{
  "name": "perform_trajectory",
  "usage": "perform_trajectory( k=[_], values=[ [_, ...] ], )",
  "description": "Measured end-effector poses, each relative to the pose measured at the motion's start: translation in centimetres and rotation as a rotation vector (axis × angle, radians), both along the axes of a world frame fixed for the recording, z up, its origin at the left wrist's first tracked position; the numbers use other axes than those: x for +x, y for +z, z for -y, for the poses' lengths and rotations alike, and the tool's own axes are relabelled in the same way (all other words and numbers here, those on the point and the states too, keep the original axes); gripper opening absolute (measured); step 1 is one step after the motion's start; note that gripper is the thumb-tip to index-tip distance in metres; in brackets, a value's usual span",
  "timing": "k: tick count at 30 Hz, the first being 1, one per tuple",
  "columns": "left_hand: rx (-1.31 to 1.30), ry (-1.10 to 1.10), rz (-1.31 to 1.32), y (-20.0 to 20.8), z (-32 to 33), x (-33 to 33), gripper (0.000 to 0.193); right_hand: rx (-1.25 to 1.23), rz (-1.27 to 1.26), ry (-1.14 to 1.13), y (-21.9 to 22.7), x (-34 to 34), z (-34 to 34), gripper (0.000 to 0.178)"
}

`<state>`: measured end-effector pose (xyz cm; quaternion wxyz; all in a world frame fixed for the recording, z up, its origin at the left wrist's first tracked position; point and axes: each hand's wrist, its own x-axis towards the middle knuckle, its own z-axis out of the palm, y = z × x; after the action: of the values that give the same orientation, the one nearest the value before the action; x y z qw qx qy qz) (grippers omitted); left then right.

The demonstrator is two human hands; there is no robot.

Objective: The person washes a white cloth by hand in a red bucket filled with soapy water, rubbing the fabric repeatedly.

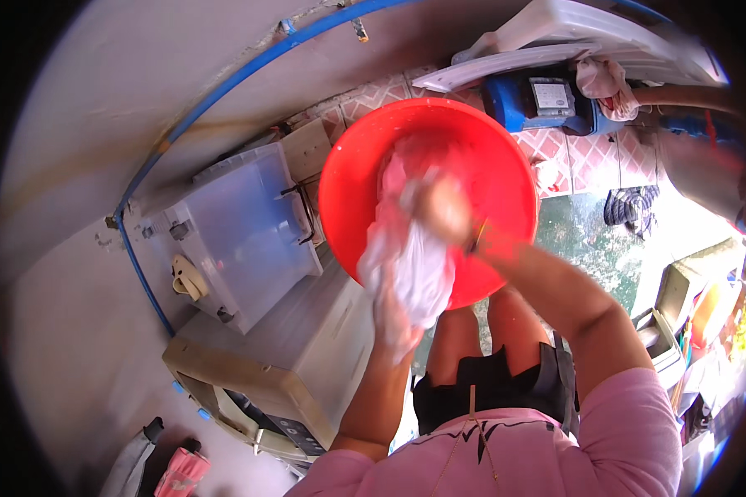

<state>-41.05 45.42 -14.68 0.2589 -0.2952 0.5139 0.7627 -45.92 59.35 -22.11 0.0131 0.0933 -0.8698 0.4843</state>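
A wet white cloth point(414, 273) lies bunched over the near side of a round red basin point(506, 174). My left hand point(392, 319) is closed on the cloth's near end, at the basin's rim, with some fingers hidden by the fabric. On the upper part of the cloth, inside the basin, is my right hand point(446, 209). Motion smears its fingers, so its grip and anything in it cannot be made out. A dark band circles the right wrist. More wet fabric, tinted pink, shows deeper in the basin, partly blurred.
Left of the basin, a clear plastic bin point(240, 232) sits on a grey appliance point(265, 348). A blue pipe point(215, 91) runs along the wall. A blue container point(530, 99) stands behind right. Dark striped fabric point(630, 207) lies on the wet floor at right.
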Motion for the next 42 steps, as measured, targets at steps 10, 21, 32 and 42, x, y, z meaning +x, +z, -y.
perform_trajectory(
  k=[10,21,32,42],
  values=[
    [0.305,0.069,0.015,2.9,3.9,-2.5,0.074,-0.560,0.630,-0.202,1.8,-4.3,-6.4,0.053],
    [0.014,-0.016,0.005,1.0,5.7,-2.1,0.053,-0.767,0.503,-0.049,1.7,-3.7,-6.6,0.050],
    [-0.012,0.107,-0.068,-3.1,2.6,-3.7,0.049,-1.195,0.519,0.012,5.8,1.4,0.1,0.022],
    [0.148,0.130,0.166,-1.3,-2.8,-0.7,0.030,-0.403,0.017,-0.269,3.6,1.7,3.7,0.029]
  ],
)
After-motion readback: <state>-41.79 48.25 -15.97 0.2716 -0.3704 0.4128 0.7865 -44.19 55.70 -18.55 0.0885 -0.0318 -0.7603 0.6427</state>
